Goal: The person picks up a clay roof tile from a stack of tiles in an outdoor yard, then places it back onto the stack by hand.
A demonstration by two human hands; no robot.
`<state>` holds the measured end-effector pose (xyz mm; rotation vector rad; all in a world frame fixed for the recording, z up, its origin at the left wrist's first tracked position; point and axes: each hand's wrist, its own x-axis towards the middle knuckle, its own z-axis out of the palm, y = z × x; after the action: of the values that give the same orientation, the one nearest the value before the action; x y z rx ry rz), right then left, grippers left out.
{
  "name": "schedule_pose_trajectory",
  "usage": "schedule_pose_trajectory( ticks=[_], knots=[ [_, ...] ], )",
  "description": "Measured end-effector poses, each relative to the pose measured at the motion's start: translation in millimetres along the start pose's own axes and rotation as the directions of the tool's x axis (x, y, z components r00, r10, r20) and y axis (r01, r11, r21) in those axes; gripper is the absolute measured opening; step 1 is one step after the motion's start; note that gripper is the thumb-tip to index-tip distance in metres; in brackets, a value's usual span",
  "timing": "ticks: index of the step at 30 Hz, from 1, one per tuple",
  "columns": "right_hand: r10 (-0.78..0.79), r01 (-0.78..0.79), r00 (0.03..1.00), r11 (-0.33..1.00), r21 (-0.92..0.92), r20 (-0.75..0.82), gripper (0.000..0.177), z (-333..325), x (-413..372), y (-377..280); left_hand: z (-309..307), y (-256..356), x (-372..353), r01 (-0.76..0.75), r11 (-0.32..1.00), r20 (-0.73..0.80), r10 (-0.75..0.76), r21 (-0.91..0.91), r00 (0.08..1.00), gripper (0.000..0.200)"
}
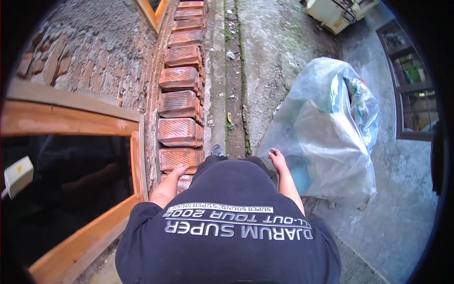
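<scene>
Stood on a narrow path (217, 90) between stacked roof tiles (179, 132) and a plastic sheet (333, 137).
Held left hand (178, 172) low by the nearest roof tiles, with fingers mostly hidden; could not tell how far open, or whether gripping or touching anything. Held right hand (279, 161) beside the plastic sheet, with fingers loosely curled around nothing visible. Saw roof tiles lined up along the brick wall (87, 71) at left.

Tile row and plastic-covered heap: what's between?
Head view: right of the tile row, a concrete strip, a dirt channel, then rough concrete ground; nearest the camera, the person's body.
</scene>
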<state>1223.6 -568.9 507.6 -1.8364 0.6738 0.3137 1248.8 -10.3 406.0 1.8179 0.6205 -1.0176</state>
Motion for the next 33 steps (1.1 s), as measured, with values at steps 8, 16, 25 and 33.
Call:
schedule_pose_trajectory(
  ticks=[8, 16, 25, 33],
  knots=[
    [0.512, -0.542, 0.839, 0.817, 0.195, 0.187, 0.016, 9, -88, 138, -21, 101, 11, -0.099, 0.995, 0.013, 0.099, 0.03, 0.995, 0.042],
    [0.69, -0.705, 0.709, 0.7, 0.119, 0.143, 0.023, 10, -115, 139, -22, 149, 10, -0.345, 0.921, 0.167, 0.317, 0.178, 0.934, 0.041],
    [0.531, -0.467, 0.846, 0.779, 0.418, -0.043, 0.025, -28, 86, 130, -35, 145, 97, -0.116, 0.888, 0.246, 0.003, 0.446, 0.969, 0.038],
    [0.486, -0.461, 0.874, 0.819, 0.342, 0.015, 0.026, -140, 237, 53, 62, 335, 181, -0.269, 0.798, 0.136, 0.233, 0.54, 0.963, 0.038]
  ],
)
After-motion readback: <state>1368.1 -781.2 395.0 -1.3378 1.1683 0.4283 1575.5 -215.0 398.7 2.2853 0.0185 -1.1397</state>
